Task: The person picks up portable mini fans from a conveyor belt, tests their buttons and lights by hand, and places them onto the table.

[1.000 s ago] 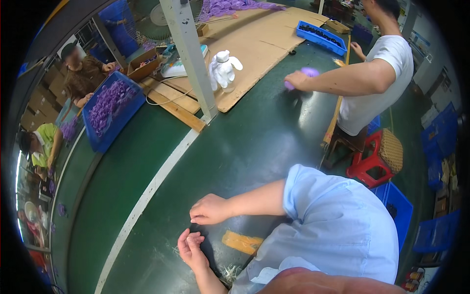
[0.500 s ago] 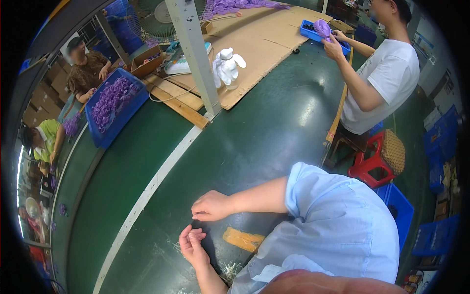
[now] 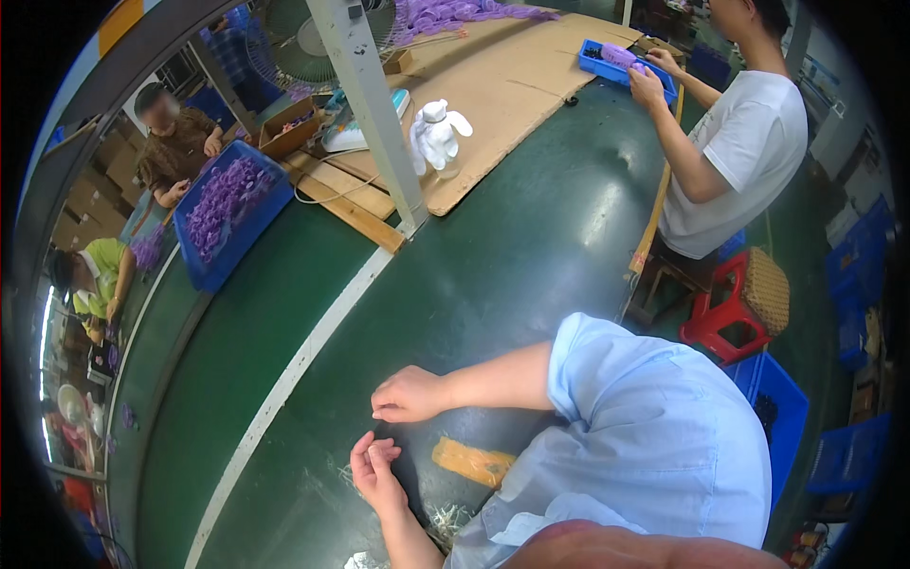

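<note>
R hand (image 3: pixel 409 394): fingers curled in, tips tog.; can't tell if anything's pinched. L hand (image 3: pixel 375 471), at R hand's 7 o'clock: fingers loosely bent, thumb apart. Yellow strip (image 3: pixel 472 462) lies on green tabletop (image 3: pixel 493 275), approx. 3 o'clock of L hand; pale strands (image 3: pixel 447 519) at 4 o'clock, nr. forearm.

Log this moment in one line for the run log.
right hand: curled, contents hidden | left hand: half-curled, contents unclear | hands: close together | nearby: yellow-tan strip on green table
</note>
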Motion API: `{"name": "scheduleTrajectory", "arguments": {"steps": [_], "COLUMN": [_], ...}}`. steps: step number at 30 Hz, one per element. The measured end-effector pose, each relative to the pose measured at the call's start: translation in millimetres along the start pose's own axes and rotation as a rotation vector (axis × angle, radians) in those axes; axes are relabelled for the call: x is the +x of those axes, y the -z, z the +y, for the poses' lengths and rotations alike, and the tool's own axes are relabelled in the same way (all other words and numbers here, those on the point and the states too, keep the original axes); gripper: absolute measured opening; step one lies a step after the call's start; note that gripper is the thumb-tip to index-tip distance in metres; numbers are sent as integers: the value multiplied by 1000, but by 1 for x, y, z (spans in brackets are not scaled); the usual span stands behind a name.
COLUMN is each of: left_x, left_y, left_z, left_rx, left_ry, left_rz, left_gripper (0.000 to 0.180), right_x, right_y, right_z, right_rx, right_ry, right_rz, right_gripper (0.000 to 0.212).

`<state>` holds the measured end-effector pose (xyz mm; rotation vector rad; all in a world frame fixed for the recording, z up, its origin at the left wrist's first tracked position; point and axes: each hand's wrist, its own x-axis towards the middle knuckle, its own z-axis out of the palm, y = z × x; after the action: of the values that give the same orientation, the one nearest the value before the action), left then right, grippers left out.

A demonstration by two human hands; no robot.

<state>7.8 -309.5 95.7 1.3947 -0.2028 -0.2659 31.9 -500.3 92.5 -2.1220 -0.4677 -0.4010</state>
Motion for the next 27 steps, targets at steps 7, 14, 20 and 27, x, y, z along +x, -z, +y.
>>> {"name": "scheduleTrajectory", "arguments": {"steps": [7, 14, 20, 27], "left_x": [-3, 3, -4, -5], "left_y": [1, -5, 2, 4], "left_z": [1, -1, 1, 1], "left_rx": [56, 73, 2, 6], "left_ry": [5, 33, -18, 10], "left_rz": [18, -36, -40, -51], "left_gripper": [26, 24, 24, 24], "right_x": [1, -1, 6, 8], "right_y": [-2, 9, 4, 2], "right_z": [-2, -3, -12, -14], "right_rx": [0, -14, -25, -18], "right_ry": [1, -63, -57, -39], "right_rz": [-29, -49, -94, -104], "right_gripper": [19, 19, 17, 16]}}
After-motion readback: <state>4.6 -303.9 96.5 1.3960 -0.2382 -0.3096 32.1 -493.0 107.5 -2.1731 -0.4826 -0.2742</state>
